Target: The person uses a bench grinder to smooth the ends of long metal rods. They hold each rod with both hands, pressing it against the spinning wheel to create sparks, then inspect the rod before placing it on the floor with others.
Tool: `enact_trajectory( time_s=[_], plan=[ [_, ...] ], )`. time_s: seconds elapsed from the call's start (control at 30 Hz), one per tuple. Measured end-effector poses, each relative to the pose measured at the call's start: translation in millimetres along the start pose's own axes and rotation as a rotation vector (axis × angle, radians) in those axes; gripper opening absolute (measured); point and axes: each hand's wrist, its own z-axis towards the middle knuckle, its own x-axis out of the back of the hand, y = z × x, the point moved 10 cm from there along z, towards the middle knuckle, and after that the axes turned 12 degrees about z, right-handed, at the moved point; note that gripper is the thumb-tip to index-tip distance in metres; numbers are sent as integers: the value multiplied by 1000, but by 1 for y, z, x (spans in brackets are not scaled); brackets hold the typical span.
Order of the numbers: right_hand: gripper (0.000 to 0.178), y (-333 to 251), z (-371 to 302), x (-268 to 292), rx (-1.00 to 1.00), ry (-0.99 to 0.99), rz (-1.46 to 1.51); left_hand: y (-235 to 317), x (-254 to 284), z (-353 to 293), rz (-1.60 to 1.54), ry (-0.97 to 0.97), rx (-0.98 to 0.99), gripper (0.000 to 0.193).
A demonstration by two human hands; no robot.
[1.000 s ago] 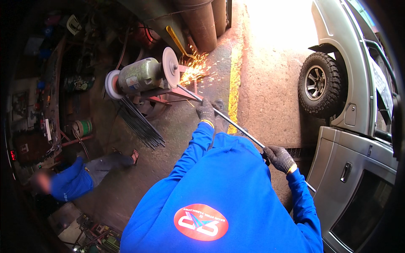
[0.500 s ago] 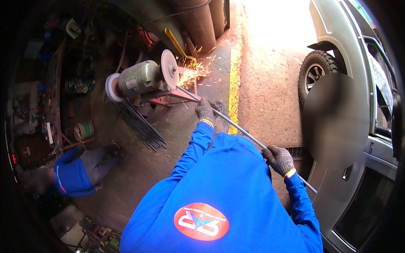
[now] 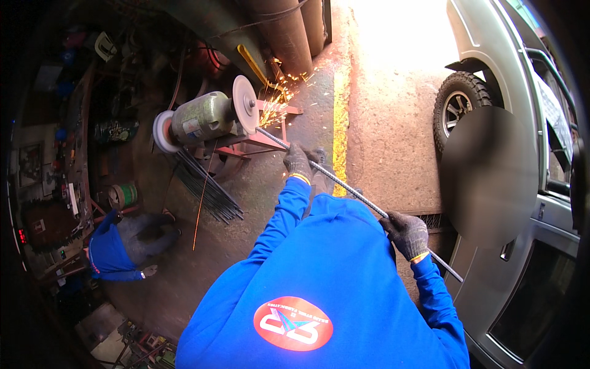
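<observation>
A long ribbed steel bar slants across in front of me, its far tip against the lower edge of the thin grinding disc. Orange sparks fly off behind that disc. My left hand, in a dark knitted glove, is closed round the bar not far from the tip. Further back, my right hand in a matching glove grips the same bar, and its rear end sticks out past my sleeve. The greenish bench grinder carries a second, thicker wheel at its left end.
A red metal stand supports the grinder. Dark steel bars lie bundled on the floor below it. A person in blue is at the left. At the right stands a grey vehicle, and a yellow line crosses the floor.
The spark spray has thinned, and a lone orange streak now falls left of my left arm. My right hand has shifted slightly on the bar. The other person has changed posture, an arm now stretched out.
</observation>
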Motion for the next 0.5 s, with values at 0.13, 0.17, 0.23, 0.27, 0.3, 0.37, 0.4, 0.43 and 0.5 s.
enact_trajectory(
  time_s=[0.13,0.17,0.23,0.27,0.3,0.37,0.4,0.43,0.5],
  plan=[
    [24,-9,-2,5,108,105,-135,-1,-9,-2,-50,-47,16,24],
    [22,-13,-1,5,145,111,-178,-4,-8,-1,-83,-57,34,25],
    [19,-25,-5,10,193,177,-205,-12,-7,16,-128,-174,28,29],
    [17,-35,-7,10,246,196,-216,-25,-4,29,-280,-217,31,33],
    [15,-37,-10,11,250,242,-242,-24,-1,33,-256,-182,-92,37],
    [13,-25,-13,7,151,249,-260,-18,-20,22,-419,-310,-125,30],
    [14,-19,-12,6,52,186,-283,-27,-13,32,-304,-240,-122,26],
    [17,-7,-6,0,-20,29,-62,-37,-19,42,-272,-216,-137,30],
    [24,27,2,-25,-180,-241,314,-36,-20,33,-156,-185,-49,39]
  ],
)
